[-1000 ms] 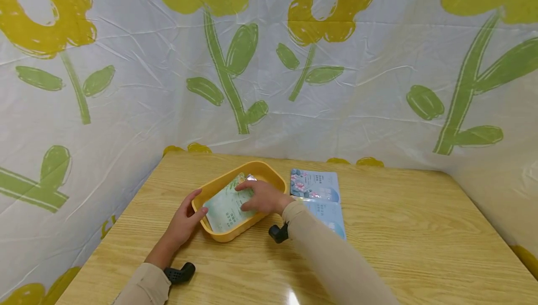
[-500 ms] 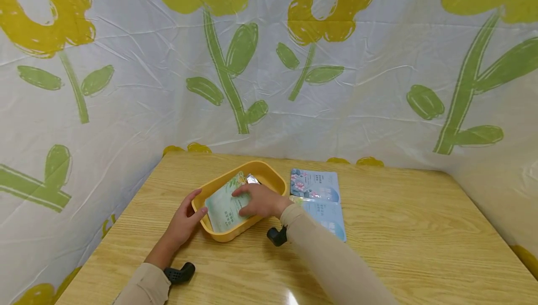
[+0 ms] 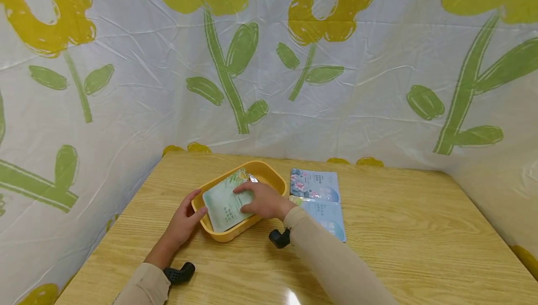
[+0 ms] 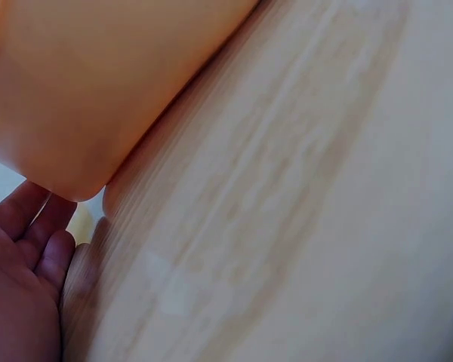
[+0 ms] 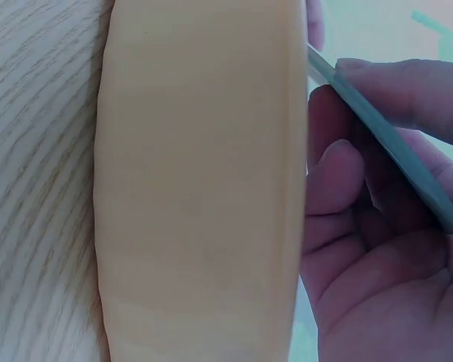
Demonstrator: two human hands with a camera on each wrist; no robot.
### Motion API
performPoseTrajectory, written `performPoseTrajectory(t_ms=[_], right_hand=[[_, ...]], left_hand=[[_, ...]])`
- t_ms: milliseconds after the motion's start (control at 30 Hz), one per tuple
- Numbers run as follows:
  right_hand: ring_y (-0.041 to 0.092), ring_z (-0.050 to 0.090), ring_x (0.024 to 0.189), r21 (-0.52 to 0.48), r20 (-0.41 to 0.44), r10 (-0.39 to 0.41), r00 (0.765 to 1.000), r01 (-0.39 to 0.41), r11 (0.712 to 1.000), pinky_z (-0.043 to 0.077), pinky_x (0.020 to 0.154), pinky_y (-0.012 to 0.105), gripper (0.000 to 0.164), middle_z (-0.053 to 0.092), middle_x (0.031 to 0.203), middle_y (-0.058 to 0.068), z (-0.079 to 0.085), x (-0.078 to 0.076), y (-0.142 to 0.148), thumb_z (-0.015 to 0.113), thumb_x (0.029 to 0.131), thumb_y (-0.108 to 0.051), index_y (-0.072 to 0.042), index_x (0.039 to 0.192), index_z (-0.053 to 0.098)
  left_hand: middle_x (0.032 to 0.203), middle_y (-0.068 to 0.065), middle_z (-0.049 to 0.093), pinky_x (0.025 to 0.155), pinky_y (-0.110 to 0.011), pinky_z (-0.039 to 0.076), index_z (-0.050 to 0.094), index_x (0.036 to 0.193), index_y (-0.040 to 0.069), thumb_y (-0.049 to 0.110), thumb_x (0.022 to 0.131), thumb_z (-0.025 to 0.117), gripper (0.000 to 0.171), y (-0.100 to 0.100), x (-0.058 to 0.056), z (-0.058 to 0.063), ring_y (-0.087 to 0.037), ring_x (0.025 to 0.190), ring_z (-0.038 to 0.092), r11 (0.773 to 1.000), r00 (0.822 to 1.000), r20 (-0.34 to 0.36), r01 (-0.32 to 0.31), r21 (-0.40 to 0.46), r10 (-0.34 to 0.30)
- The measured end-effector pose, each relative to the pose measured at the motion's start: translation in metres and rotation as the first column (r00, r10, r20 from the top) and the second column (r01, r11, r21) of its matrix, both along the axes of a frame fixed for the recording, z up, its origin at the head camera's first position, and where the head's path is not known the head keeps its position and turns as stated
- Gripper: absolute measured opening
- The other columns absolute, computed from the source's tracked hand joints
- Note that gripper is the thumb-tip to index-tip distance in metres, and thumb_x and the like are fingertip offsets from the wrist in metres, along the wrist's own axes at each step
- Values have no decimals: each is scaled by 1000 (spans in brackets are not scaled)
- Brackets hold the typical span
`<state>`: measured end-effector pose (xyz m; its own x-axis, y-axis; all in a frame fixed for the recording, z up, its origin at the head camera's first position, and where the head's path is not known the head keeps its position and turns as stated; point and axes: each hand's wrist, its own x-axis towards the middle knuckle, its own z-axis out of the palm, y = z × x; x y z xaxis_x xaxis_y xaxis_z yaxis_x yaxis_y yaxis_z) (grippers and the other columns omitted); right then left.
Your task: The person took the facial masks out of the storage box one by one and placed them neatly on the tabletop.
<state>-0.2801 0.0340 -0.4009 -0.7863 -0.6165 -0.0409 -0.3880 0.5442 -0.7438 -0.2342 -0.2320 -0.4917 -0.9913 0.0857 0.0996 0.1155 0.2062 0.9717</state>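
Observation:
In the head view, my left hand [image 3: 184, 218] grips the left end of a yellow plastic basket [image 3: 222, 236], thumb over the rim and fingers along the outside. The left wrist view shows those fingers against the basket's wall [image 4: 113, 83]. My right hand [image 3: 265, 200] is over the basket's right side. It pinches a pale green face mask packet [image 3: 224, 204] by its near right edge. In the right wrist view the thumb lies on one face of the packet [image 5: 396, 151] and curled fingers are behind it. A silvery packet corner [image 3: 252, 178] shows behind the right hand.
Two blue face mask packets lie right of the basket: a flowered one [image 3: 317, 185] at the back and a plainer one [image 3: 329, 216] in front, partly covered by the right sleeve. The wooden table [image 3: 403, 230] meets a flower-printed cloth [image 3: 374, 99] behind.
The green packet has shifted and turned slightly in the basket, its left corner now farther back. My right hand moved a little with it; the left hand stays on the rim.

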Motion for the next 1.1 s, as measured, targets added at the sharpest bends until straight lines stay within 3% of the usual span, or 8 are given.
performPoseTrajectory(t_ms=[500,600,767,900,1100], right_hand=[[19,60,95,-134,-1,-102,995,101,986,49,86,36,40,61,128,5,2,2,35,70,92,-16,-15,131,64],[22,58,113,-182,4,-145,989,143,973,47,93,41,40,58,136,5,4,2,50,69,93,-17,-15,132,64],[32,35,142,-235,-11,-184,983,176,956,39,104,52,40,53,144,7,7,0,76,68,94,-17,-12,134,63],[35,34,143,-269,-15,-204,979,193,944,39,104,55,41,52,145,10,8,-2,97,67,95,-15,-9,134,61],[36,45,133,-311,-39,-287,957,261,914,43,98,52,40,55,140,15,7,-5,125,67,93,-9,-3,132,61]], left_hand=[[160,-23,23,94,-9,36,27,156,5,20,102,61,65,-1,2,3,-38,142,32,1000,1000,12,-2,-3,2],[160,-23,24,94,-9,36,27,155,5,19,102,61,65,0,2,3,-38,142,33,1000,1000,11,-5,-8,5],[159,-24,25,94,-9,37,27,155,4,18,102,61,64,0,1,3,-37,141,35,1000,1000,7,-6,-9,6],[159,-24,26,93,-9,38,27,155,5,17,102,61,64,0,0,3,-37,140,36,1000,1000,16,-7,-2,7],[159,-23,26,93,-9,37,27,155,5,19,102,61,65,0,1,3,-36,140,35,1000,1000,24,-10,-3,10]])
